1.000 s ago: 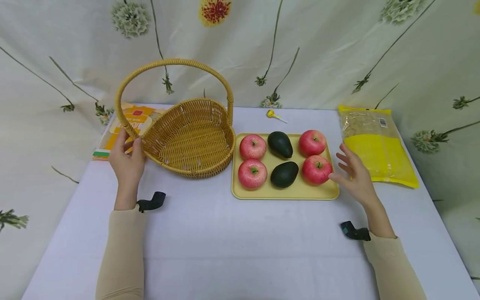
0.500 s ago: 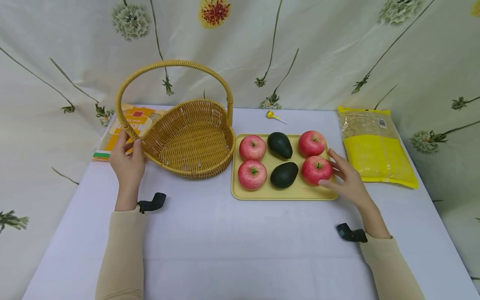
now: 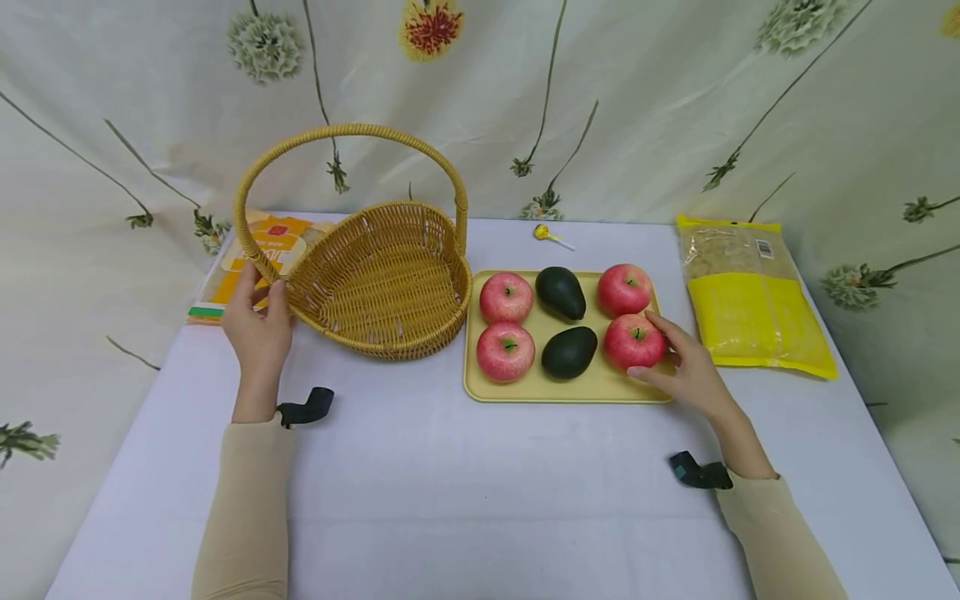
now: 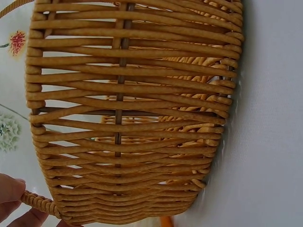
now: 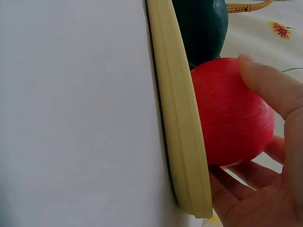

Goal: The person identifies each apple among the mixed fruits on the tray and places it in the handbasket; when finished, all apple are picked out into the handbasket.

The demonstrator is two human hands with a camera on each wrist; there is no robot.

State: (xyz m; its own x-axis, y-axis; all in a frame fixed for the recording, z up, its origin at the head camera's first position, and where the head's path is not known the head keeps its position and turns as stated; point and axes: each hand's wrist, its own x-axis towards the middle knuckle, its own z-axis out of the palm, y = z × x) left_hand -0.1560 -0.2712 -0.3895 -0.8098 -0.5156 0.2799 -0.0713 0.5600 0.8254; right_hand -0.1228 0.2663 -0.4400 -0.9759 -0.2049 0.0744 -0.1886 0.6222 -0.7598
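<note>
My left hand [image 3: 258,333] grips the lower left end of the handle of a heart-shaped wicker basket [image 3: 397,342]; the left wrist view shows the fingers [image 4: 10,189] round the wrapped handle. The basket has nothing in it. On a pale yellow tray [image 3: 570,392] to its right lie several red apples and two dark green avocados, one an avocado [image 3: 569,352] at the front. My right hand [image 3: 693,375] holds the front right apple [image 3: 633,342], thumb on its near side, the other fingers curved round its right side. In the right wrist view that apple [image 5: 232,113] still sits in the tray.
Behind the tray lies a yellow lollipop [image 3: 551,237]. A yellow packet [image 3: 757,308] lies at the right, an orange packet [image 3: 232,275] partly under the basket's left side. A floral cloth [image 3: 637,125] hangs at the table's back.
My right hand has moved left from beside the tray onto the front right apple, its fingers closing round it. My left hand keeps its grip on the basket handle.
</note>
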